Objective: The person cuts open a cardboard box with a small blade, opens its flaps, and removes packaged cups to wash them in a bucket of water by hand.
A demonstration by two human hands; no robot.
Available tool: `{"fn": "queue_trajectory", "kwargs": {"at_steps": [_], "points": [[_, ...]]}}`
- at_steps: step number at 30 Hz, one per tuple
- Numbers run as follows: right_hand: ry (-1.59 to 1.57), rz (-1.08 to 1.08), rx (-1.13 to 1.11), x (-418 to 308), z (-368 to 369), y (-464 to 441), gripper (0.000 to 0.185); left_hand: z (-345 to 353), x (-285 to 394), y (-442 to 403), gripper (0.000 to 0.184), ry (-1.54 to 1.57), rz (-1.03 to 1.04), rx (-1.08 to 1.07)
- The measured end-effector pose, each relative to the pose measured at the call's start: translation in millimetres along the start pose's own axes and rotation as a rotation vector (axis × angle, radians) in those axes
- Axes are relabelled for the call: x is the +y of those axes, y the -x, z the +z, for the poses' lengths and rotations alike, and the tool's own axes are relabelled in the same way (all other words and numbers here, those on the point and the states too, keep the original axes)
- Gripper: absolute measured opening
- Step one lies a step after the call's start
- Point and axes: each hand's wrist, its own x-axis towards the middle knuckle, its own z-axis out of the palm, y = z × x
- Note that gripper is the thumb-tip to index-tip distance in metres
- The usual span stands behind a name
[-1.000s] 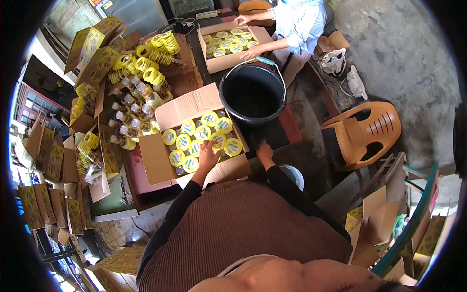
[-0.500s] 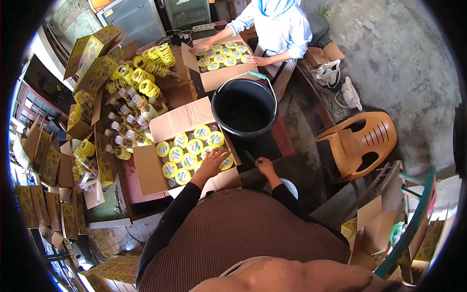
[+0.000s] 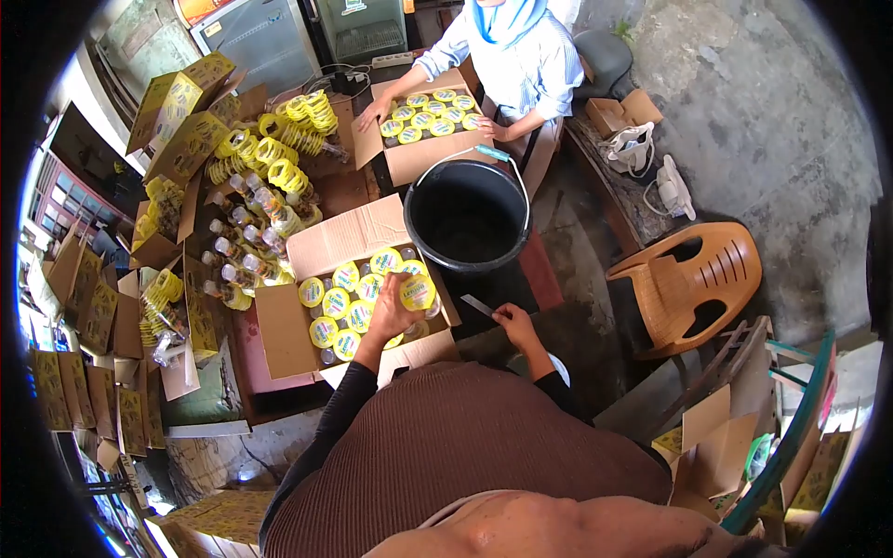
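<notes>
Head | I see the left hand [image 3: 392,314] gripping a yellow-lidded cup [image 3: 418,293] over the open carton [image 3: 284,333] | right hand [image 3: 517,328] pinching a thin flat strip [image 3: 477,304], beside the carton, near the black bucket [image 3: 468,261]

Below the left fingers [image 3: 391,285], a yellow lid [image 3: 394,342] is partly hidden. Beyond the right fingers [image 3: 504,314], the top edge crops a co-worker's blue scarf [image 3: 512,25].
</notes>
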Motion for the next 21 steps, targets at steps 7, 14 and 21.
{"fn": "queue_trajectory", "kwargs": {"at_steps": [7,14,21], "points": [[-0.152,-0.135,-0.038,-33,-2,1,0.012,-43,20,5,0.072,0.023,-0.056,0.247],[-0.292,-0.076,-0.036,-51,9,7,0.017,-25,-16,11,0.075,0.01,-0.157,0.258],[-0.61,0.088,-0.156,-65,3,22,0.016,-11,-12,-1,0.069,0.226,-0.181,0.298]]}}
